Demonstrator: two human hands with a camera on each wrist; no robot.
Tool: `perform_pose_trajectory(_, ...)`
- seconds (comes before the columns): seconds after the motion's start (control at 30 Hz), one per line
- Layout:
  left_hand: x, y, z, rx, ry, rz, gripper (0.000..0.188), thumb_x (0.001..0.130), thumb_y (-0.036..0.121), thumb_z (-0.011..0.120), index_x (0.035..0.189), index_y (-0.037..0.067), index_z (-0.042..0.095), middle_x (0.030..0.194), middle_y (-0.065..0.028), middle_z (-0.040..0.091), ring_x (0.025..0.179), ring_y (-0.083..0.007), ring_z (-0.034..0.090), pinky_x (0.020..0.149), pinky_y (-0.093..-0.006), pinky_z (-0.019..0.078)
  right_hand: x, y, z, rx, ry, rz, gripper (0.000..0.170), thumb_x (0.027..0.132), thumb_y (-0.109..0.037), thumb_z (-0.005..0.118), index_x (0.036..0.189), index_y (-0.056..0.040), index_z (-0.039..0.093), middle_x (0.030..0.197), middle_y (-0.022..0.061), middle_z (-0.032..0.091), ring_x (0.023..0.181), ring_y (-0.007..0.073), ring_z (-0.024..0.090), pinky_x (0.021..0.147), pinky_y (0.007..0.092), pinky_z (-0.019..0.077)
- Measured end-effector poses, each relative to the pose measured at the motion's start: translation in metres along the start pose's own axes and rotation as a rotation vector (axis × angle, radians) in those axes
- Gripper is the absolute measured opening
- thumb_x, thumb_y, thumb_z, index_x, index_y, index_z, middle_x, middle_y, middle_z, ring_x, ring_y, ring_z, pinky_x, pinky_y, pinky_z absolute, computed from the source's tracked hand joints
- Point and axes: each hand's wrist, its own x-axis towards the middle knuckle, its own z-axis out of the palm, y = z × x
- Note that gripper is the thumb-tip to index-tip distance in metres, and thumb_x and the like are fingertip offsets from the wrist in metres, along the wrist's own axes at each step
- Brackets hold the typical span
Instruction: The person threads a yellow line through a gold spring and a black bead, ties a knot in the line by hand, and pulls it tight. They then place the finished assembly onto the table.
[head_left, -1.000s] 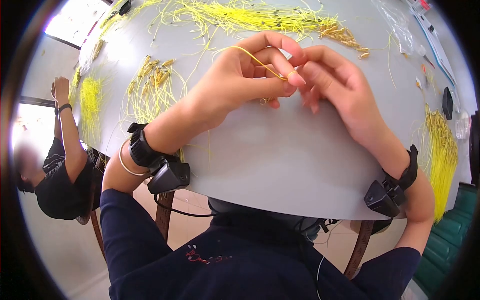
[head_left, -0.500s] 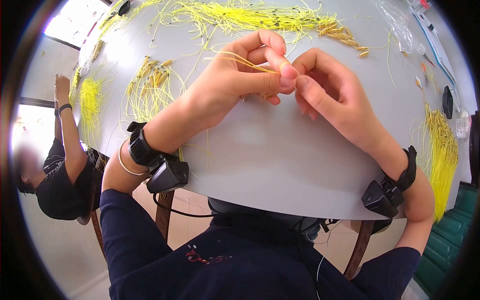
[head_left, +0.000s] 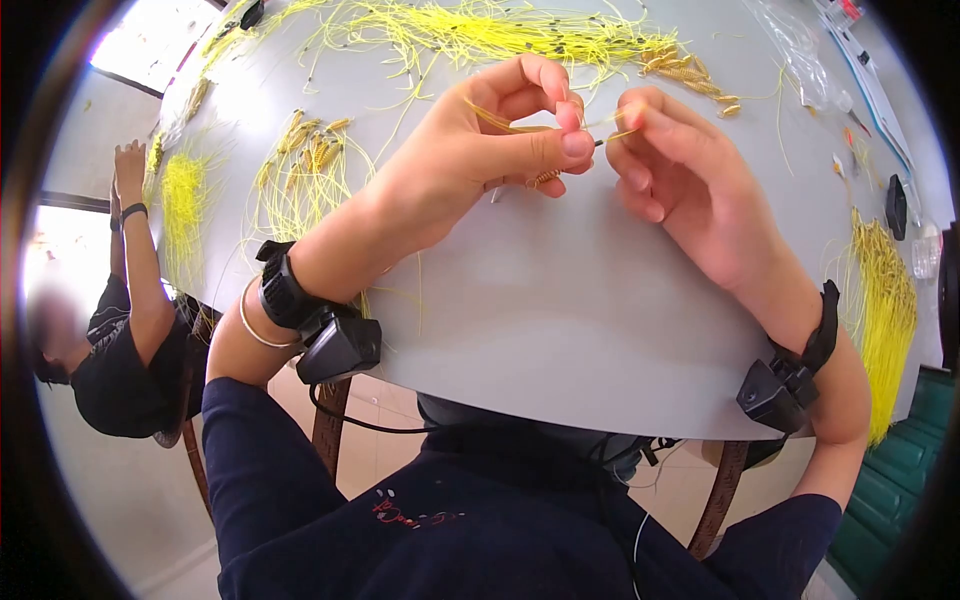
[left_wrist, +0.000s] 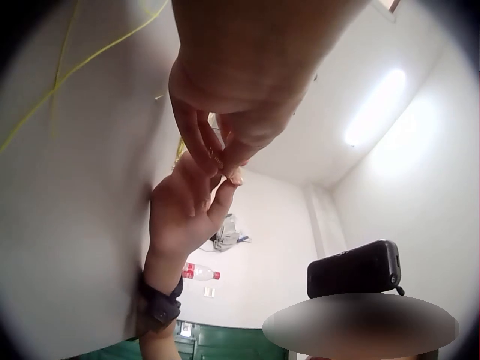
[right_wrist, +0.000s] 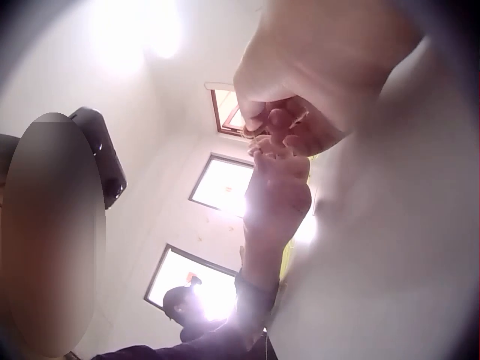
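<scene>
Above the grey table (head_left: 530, 310), my left hand (head_left: 480, 150) pinches a thin yellow cord (head_left: 492, 119) between thumb and index finger, and the cord loops back over the hand. A small dark bead (head_left: 599, 143) shows just beyond the left thumb tip. Under the left fingers sits a gold wire coil (head_left: 546, 178), partly hidden. To the right, my right hand (head_left: 705, 185) pinches the cord near its fingertips, a short way from the left. In the left wrist view the fingers of both hands come close together and largely hide the cord.
Bundles of yellow cords (head_left: 470, 35) with dark beads and gold coils (head_left: 685, 68) lie at the back. Further bundles lie left (head_left: 183, 205) and right (head_left: 882, 340). A clear plastic bag (head_left: 805, 65) and a black object (head_left: 895, 207) are at the right. Another person (head_left: 130, 330) sits at the left.
The right hand first met the left fingertips, then drew away to the right. The cord loop over the left hand has shortened, and the dark bead now shows between the hands.
</scene>
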Motion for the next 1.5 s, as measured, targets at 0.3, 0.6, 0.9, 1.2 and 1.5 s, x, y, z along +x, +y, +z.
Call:
perform_pose_trajectory(0.3, 0.003, -0.005, -0.002, 0.133, -0.062, 0.008, 0.025, 0.081, 0.009, 0.065, 0.098, 0.009, 0.047, 0.093, 0.0016, 0.049, 0.074, -0.0050, 0.052, 0.063, -0.0182, 0.0460, 0.005, -0.002, 0.007, 0.253, 0.258, -0.094, 0.014, 0.093, -0.023, 0.046, 0.092, -0.0092, 0.051, 0.082, -0.0018, 0.045, 0.079, 0.0108, 0.047, 0.080, 0.0252, 0.0410)
perform_pose_trajectory(0.6, -0.002, -0.002, 0.000, 0.475, -0.323, -0.009, 0.046, 0.075, 0.005, 0.068, 0.117, 0.003, 0.050, 0.095, -0.0037, 0.057, 0.065, -0.0022, 0.052, 0.065, -0.0164, 0.0440, 0.010, -0.001, -0.017, 0.244, 0.163, -0.181, 0.013, 0.094, -0.013, 0.043, 0.084, -0.0065, 0.045, 0.076, -0.0006, 0.040, 0.066, 0.0095, 0.038, 0.062, 0.0253, 0.0355)
perform_pose_trajectory(0.9, -0.004, 0.007, 0.004, 0.568, -0.404, -0.066, 0.033, 0.080, 0.020, 0.066, 0.107, 0.006, 0.055, 0.070, 0.0043, 0.057, 0.052, 0.0004, 0.041, 0.053, -0.0154, 0.0342, 0.009, 0.001, -0.016, 0.243, 0.108, -0.172, 0.012, 0.094, -0.014, 0.042, 0.089, -0.0052, 0.047, 0.075, -0.0006, 0.040, 0.065, 0.0088, 0.037, 0.062, 0.0240, 0.0354)
perform_pose_trajectory(1.2, -0.006, 0.005, 0.007, 0.516, -0.254, -0.145, 0.029, 0.093, 0.025, 0.048, 0.072, 0.006, 0.053, 0.058, 0.0061, 0.045, 0.046, -0.0001, 0.039, 0.041, -0.0163, 0.0279, 0.004, 0.000, -0.005, 0.042, -0.034, -0.105, 0.011, 0.094, -0.019, 0.044, 0.091, -0.0101, 0.049, 0.073, -0.0031, 0.038, 0.064, 0.0080, 0.034, 0.060, 0.0219, 0.0326)
perform_pose_trajectory(1.5, -0.002, 0.007, -0.003, 0.843, -0.005, 0.040, 0.025, 0.087, 0.019, 0.052, 0.067, 0.006, 0.048, 0.058, 0.0046, 0.043, 0.050, -0.0007, 0.039, 0.044, -0.0188, 0.0287, 0.013, -0.018, -0.031, -0.383, 0.056, -0.291, 0.007, 0.095, -0.018, 0.041, 0.093, -0.0126, 0.045, 0.071, -0.0047, 0.032, 0.062, 0.0063, 0.029, 0.058, 0.0204, 0.0273)
